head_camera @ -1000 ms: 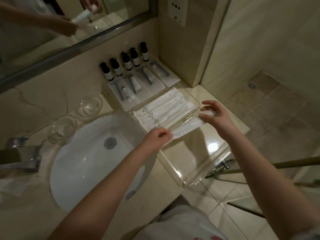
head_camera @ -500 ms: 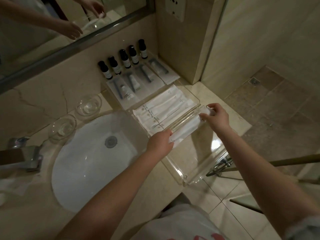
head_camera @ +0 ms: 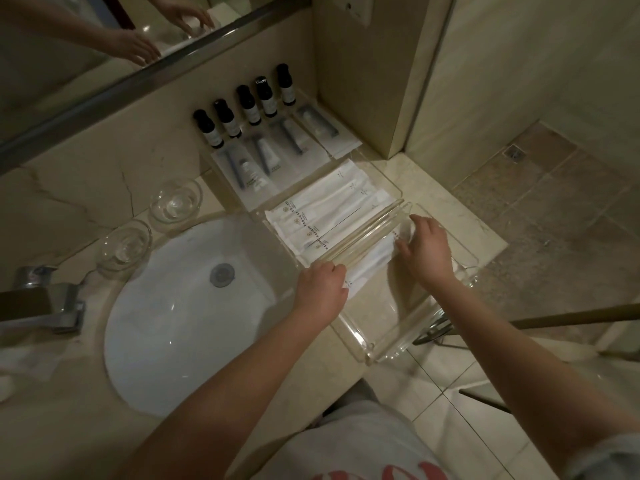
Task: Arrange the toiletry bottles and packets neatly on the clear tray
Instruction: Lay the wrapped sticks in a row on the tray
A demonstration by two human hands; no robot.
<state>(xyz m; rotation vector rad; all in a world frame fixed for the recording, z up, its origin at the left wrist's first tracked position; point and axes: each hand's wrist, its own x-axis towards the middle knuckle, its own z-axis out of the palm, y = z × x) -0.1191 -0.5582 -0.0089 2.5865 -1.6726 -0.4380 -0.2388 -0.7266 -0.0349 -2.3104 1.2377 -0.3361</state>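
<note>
A long white packet (head_camera: 369,263) lies in the near clear tray (head_camera: 398,344), just behind that tray's far rim. My left hand (head_camera: 322,292) pinches the packet's near-left end. My right hand (head_camera: 424,251) rests on its far-right end with fingers curled over it. Several white packets (head_camera: 325,213) lie side by side in the middle clear tray (head_camera: 394,190). Behind them, several clear pouches with small tubes (head_camera: 273,157) lie in a row. Several dark bottles with white labels (head_camera: 247,105) stand in a line against the wall.
A white sink basin (head_camera: 180,320) with a drain fills the left of the counter, with a metal tap (head_camera: 45,303) at far left. Two glass bowls (head_camera: 152,223) sit behind the basin. A mirror (head_camera: 104,46) runs above. Tiled floor drops away to the right.
Both hands have lowered the white packet into the near clear tray. My right hand, open beside the packet before, now lies on its far end.
</note>
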